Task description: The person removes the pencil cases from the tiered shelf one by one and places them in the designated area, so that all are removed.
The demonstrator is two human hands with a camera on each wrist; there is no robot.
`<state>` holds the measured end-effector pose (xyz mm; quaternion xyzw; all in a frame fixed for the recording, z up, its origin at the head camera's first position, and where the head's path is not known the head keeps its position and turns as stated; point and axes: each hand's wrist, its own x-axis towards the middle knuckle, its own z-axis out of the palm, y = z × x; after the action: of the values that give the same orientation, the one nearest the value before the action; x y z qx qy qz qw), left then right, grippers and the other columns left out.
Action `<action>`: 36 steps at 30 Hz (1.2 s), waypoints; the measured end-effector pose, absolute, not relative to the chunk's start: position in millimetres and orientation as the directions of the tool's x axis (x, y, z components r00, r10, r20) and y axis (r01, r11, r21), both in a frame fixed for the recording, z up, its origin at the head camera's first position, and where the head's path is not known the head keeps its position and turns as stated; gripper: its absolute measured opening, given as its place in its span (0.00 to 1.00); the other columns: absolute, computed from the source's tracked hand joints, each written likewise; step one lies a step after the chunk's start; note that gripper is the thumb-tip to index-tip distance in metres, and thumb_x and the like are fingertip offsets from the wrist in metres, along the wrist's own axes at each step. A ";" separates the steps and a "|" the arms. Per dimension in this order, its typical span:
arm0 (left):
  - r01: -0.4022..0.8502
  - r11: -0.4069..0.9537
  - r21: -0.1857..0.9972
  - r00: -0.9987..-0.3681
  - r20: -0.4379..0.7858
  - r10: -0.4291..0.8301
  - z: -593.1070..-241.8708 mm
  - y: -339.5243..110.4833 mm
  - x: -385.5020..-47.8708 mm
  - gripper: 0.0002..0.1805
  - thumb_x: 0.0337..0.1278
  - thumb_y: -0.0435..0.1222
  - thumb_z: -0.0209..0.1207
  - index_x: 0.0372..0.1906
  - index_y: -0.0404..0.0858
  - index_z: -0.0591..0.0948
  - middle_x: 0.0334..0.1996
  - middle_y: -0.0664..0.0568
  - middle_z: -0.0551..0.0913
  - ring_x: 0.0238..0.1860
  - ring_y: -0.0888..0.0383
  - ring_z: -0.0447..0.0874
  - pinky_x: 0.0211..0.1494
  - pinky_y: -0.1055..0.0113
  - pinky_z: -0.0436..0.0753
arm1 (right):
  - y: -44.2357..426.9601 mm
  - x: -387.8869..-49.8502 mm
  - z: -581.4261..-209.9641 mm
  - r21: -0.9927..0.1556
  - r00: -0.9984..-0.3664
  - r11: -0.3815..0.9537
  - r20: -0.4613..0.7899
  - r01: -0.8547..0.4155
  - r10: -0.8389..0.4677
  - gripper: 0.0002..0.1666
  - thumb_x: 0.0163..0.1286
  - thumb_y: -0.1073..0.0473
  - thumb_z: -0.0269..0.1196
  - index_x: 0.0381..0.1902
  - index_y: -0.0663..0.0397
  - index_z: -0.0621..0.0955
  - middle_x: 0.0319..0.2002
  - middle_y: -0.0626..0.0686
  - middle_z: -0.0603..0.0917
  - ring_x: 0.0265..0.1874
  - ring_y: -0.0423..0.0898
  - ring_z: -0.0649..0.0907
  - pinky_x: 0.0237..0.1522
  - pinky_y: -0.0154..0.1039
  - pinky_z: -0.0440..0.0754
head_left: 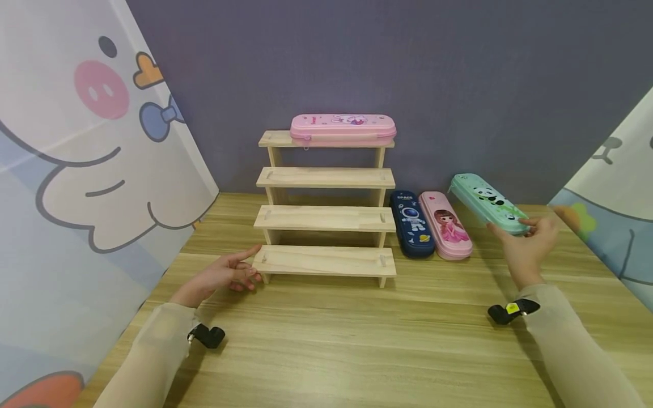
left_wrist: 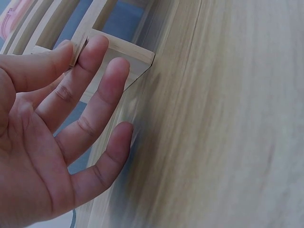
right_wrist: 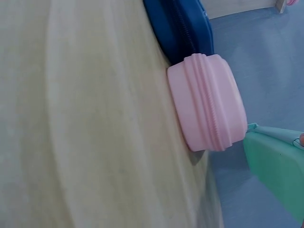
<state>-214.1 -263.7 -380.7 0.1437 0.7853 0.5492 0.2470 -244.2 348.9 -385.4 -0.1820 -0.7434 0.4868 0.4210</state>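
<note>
My left hand [head_left: 223, 274] pinches the left end of the lowest step of a four-tier wooden display stand [head_left: 326, 259]. In the left wrist view, thumb and forefinger meet at the step's end, while the other fingers [left_wrist: 102, 102] spread loosely. My right hand [head_left: 532, 247] grips the near end of a mint-green pencil case [head_left: 484, 198] with a panda on its lid, tilted and raised off the table. Only a fingertip of that hand shows at the right wrist view's edge. Left of the green case lie a pink pencil case with a princess [head_left: 445, 225] and a navy space pencil case [head_left: 411, 224].
A pink rabbit pencil case [head_left: 343, 129] lies across the stand's top step. The wood-grain table [head_left: 326, 340] meets a dark grey back panel [head_left: 357, 56]. Cartoon-printed panels stand at the left [head_left: 51, 198] and right [head_left: 622, 187].
</note>
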 end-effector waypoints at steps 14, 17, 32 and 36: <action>-0.064 0.349 0.935 -0.841 -0.239 0.485 -382.8 -263.9 -212.6 0.41 0.72 0.35 0.55 0.80 0.38 0.44 0.43 0.46 0.86 0.40 0.50 0.86 0.44 0.56 0.81 | 352.3 -241.4 -392.7 -0.876 -0.624 0.481 0.402 -0.048 0.670 0.26 0.48 0.58 0.80 0.28 0.43 0.69 0.40 0.35 0.61 0.43 0.31 0.60 0.47 0.31 0.58; -0.058 0.353 0.934 -0.841 -0.236 0.487 -382.3 -263.6 -213.1 0.42 0.72 0.35 0.55 0.80 0.39 0.44 0.43 0.46 0.86 0.40 0.49 0.86 0.44 0.56 0.81 | 351.6 -240.9 -393.1 -0.885 -0.641 0.465 0.363 -0.010 0.676 0.27 0.48 0.57 0.80 0.28 0.41 0.69 0.41 0.35 0.60 0.44 0.32 0.60 0.48 0.32 0.59; -0.059 0.371 0.927 -0.839 -0.247 0.485 -382.5 -265.9 -216.6 0.42 0.71 0.35 0.56 0.80 0.39 0.45 0.43 0.49 0.86 0.40 0.51 0.86 0.44 0.57 0.80 | 354.0 -238.9 -393.8 -0.828 -0.770 0.531 0.216 0.181 0.600 0.45 0.51 0.57 0.78 0.62 0.59 0.68 0.56 0.56 0.64 0.59 0.53 0.62 0.54 0.43 0.61; -0.052 0.372 0.927 -0.840 -0.242 0.485 -381.8 -266.2 -215.5 0.42 0.71 0.35 0.56 0.80 0.39 0.45 0.43 0.49 0.86 0.40 0.51 0.86 0.44 0.58 0.80 | 355.2 -236.8 -397.6 -0.791 -0.812 0.582 0.209 0.187 0.545 0.51 0.52 0.56 0.78 0.68 0.64 0.63 0.60 0.65 0.61 0.55 0.55 0.63 0.48 0.44 0.60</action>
<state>-215.5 -266.2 -381.8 0.1370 0.7906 0.5431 0.2475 -236.8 355.2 -397.6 -0.2125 -0.8616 0.4046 0.2210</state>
